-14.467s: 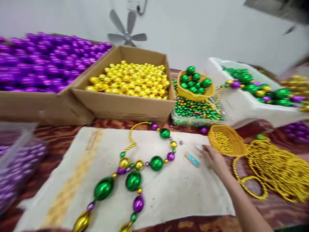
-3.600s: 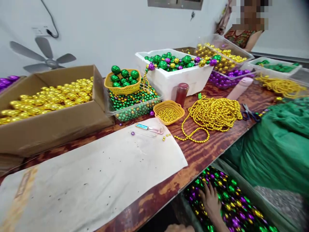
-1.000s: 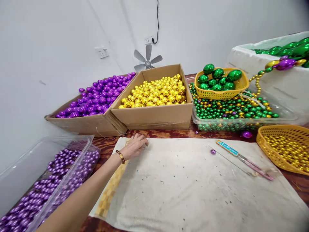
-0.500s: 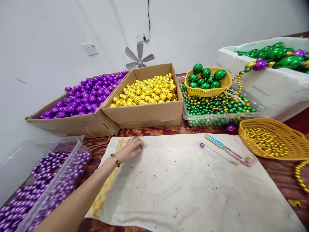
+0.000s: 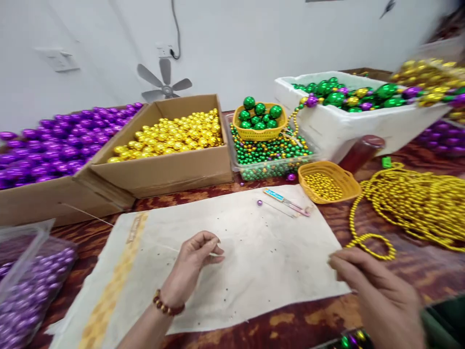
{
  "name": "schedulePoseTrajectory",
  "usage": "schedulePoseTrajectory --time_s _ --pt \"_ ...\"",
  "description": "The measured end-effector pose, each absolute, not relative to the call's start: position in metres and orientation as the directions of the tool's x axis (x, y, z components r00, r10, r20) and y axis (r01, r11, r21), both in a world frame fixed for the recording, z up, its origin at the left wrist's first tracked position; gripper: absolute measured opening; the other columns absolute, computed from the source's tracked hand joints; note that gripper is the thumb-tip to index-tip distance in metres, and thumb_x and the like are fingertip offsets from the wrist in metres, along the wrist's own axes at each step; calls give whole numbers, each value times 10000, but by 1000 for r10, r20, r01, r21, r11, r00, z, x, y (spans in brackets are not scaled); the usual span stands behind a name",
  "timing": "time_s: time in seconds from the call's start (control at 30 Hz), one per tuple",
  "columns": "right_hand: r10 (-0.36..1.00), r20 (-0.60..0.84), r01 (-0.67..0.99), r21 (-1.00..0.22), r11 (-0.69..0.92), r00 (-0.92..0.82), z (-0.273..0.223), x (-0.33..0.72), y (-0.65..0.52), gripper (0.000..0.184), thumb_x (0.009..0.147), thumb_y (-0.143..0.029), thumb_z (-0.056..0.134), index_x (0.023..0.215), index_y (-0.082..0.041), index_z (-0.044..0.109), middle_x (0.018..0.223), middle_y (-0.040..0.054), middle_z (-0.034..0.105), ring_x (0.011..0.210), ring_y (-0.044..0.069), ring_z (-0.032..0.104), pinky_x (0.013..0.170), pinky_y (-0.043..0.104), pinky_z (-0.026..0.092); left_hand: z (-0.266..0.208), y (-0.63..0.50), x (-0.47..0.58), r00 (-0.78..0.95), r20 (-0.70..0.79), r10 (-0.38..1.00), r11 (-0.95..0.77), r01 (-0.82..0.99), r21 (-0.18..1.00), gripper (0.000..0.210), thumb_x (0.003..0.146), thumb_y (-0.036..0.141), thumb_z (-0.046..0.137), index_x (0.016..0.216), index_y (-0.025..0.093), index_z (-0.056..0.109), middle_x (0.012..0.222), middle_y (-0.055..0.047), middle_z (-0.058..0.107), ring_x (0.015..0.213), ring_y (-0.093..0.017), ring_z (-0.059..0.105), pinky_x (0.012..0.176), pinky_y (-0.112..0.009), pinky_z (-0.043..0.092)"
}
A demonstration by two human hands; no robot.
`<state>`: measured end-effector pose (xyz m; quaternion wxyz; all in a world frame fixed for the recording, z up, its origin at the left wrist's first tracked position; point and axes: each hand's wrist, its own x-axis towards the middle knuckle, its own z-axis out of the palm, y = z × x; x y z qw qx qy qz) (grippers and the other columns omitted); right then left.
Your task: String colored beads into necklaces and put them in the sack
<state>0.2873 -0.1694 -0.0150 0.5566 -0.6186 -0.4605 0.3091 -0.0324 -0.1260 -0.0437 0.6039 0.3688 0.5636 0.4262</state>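
Observation:
My left hand (image 5: pixel 196 254), with a beaded bracelet (image 5: pixel 167 304) at its wrist, is pinched above the white cloth (image 5: pixel 261 271). A thin pale thread (image 5: pixel 89 214) runs from the cardboard box at left across the cloth to this hand. At the right edge of the cloth, my right hand (image 5: pixel 381 291) is closed with its fingertips together, slightly blurred; anything between them is too small to make out. Farther back on the cloth lie a pair of thread snips with a blue label (image 5: pixel 278 195), a needle (image 5: pixel 278 209) and a purple bead (image 5: pixel 259 202).
Cardboard boxes hold purple balls (image 5: pixel 65 143) and gold balls (image 5: pixel 174 133). A yellow basket (image 5: pixel 259 133) of green balls sits on a clear tub (image 5: pixel 272 169) of small beads. At right are a foam box (image 5: pixel 348 121), a basket of gold beads (image 5: pixel 339 196) and gold bead strands (image 5: pixel 417 203).
The view has swung right. My left hand has come away from the cloth's far left corner toward its middle, drawing the thread along. My right hand has entered at the right.

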Motion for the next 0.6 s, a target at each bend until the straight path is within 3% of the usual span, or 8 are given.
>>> schedulePoseTrajectory --time_s 0.1,0.2,0.37,0.6 --pt "957 1 103 -994 -30 291 -29 259 -166 120 770 -305 683 707 -203 683 634 5 581 592 143 508 541 234 437 -52 -145 39 83 -445 892 427 -481 766 128 785 298 698 807 187 637 760 -17 633 830 -176 636 811 -351 532" --pt "974 -138 -46 -990 -132 182 -48 236 -161 161 796 -301 657 694 -179 675 589 -8 555 550 113 451 523 224 390 -59 -153 89 93 -429 898 377 -664 646 97 766 253 722 800 185 662 890 -34 657 1024 -214 612 933 -386 489" --pt "957 -271 -274 -933 -235 103 -70 221 -155 176 796 -284 645 677 -154 655 537 -32 517 465 70 347 457 211 272 -68 -145 116 75 -418 905 358 -663 658 109 738 258 748 780 175 692 924 -65 684 1014 -211 613 861 -317 502" --pt "948 -313 -344 -898 -276 56 -83 219 -149 193 792 -265 639 649 -136 638 595 -11 578 444 57 343 452 213 229 -74 -138 117 70 -410 910 373 -570 732 129 721 284 759 752 174 699 852 -55 699 876 -170 629 754 -255 494"
